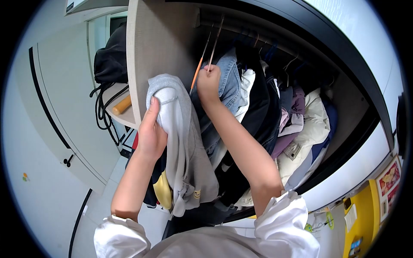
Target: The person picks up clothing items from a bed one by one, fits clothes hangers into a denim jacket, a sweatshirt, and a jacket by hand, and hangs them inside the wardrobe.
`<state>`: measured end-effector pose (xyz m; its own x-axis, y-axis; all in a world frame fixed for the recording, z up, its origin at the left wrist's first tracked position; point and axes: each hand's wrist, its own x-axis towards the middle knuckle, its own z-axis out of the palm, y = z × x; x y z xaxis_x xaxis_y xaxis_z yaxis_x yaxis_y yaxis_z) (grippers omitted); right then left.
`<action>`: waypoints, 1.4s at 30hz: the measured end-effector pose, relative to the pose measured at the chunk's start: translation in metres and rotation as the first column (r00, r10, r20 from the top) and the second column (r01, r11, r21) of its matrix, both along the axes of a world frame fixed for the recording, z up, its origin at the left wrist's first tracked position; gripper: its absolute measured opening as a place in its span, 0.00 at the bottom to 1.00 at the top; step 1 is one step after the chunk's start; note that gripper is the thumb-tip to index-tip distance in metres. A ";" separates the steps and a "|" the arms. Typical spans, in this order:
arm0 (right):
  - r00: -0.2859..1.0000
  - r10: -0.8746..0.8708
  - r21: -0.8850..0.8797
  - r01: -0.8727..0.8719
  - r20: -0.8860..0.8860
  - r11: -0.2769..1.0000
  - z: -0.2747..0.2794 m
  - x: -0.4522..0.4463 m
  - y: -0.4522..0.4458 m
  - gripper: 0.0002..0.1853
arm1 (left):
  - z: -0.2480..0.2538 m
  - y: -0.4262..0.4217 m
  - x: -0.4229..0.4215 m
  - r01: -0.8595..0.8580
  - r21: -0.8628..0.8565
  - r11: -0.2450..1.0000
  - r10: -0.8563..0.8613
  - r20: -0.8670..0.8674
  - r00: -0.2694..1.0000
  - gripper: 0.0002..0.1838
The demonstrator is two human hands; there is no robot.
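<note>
A light grey garment point(183, 142) hangs from my left hand point(152, 133), whose thumb lies over its top edge. My right hand point(208, 84) is closed around a thin hanger point(215, 47) near the wardrobe rail. Just left of that fist hangs an orange hanger point(197, 73). Behind the right forearm are a blue denim garment point(229, 81) and a white one point(246, 92). Farther right on the rail are dark clothes point(262, 107), a purple garment point(297, 101) and a cream padded jacket point(314, 120).
The wardrobe's side panel point(161, 47) stands at the left of the clothes. Beyond it, a shelf point(116, 92) holds a black bag point(112, 56), with black cords below. A white door point(71, 99) is at the far left. A yellow surface point(363, 215) shows at lower right.
</note>
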<state>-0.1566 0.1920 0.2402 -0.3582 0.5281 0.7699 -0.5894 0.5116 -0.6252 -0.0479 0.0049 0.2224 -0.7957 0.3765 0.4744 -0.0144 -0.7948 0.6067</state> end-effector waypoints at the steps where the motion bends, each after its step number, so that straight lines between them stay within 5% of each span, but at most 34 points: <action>1: 0.999 0.049 -0.007 -0.049 -0.003 0.999 -0.006 0.004 0.001 0.07 | -0.001 -0.001 0.000 -0.003 -0.007 1.000 0.003 0.001 1.000 0.29; 6: 0.968 0.190 -0.086 -0.177 0.165 0.980 -0.048 0.101 -0.025 0.07 | -0.003 -0.002 -0.001 0.010 -0.022 1.000 -0.009 0.040 0.999 0.28; 13: 0.891 0.455 -0.098 -0.453 -0.002 0.886 -0.117 0.227 -0.056 0.11 | -0.006 0.000 -0.001 0.166 0.063 0.984 -0.170 0.061 0.984 0.25; 17: 0.715 0.676 -0.629 -0.448 0.175 0.636 -0.077 0.244 -0.020 0.13 | -0.010 0.008 -0.002 0.212 0.072 0.975 -0.220 0.134 0.966 0.24; 20: 0.764 0.559 -0.549 -0.329 0.324 0.768 -0.084 0.249 -0.001 0.11 | -0.013 0.007 0.000 0.272 0.052 0.961 -0.277 0.172 0.945 0.23; 24: 0.851 0.513 -0.425 -0.425 0.114 0.799 -0.109 0.285 -0.002 0.12 | -0.010 0.001 0.000 0.322 -0.048 0.946 -0.308 0.193 0.932 0.22; 27: 0.800 0.467 -0.408 -0.310 0.376 0.859 -0.107 0.308 0.007 0.22 | -0.004 -0.002 0.002 0.282 -0.249 0.927 -0.208 0.285 0.936 0.22; 28: 0.790 0.322 -0.255 -0.215 0.522 0.943 -0.102 0.315 0.009 0.19 | 0.000 -0.005 0.007 0.272 -0.357 0.894 -0.172 0.288 0.942 0.24; 33: 0.930 -0.023 0.067 -0.002 0.367 0.998 -0.111 0.359 0.019 0.12 | -0.003 -0.006 0.009 0.083 -0.677 0.731 0.048 0.173 0.984 0.27; 38: 0.801 0.301 -0.120 -0.280 0.518 0.952 -0.111 0.394 0.016 0.14 | -0.014 -0.012 -0.005 0.138 -0.843 0.519 0.011 0.169 0.986 0.28; 42: 0.787 0.220 0.004 -0.271 0.577 0.962 -0.109 0.375 0.001 0.11 | -0.016 0.002 0.018 0.171 -0.854 0.492 -0.074 0.155 0.985 0.23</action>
<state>0.2189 0.1930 0.1314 -0.8519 0.3067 0.4244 -0.2561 0.4628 -0.8487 -0.0296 0.0070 0.2063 -0.7258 0.6553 -0.2093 -0.1586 0.1366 0.9778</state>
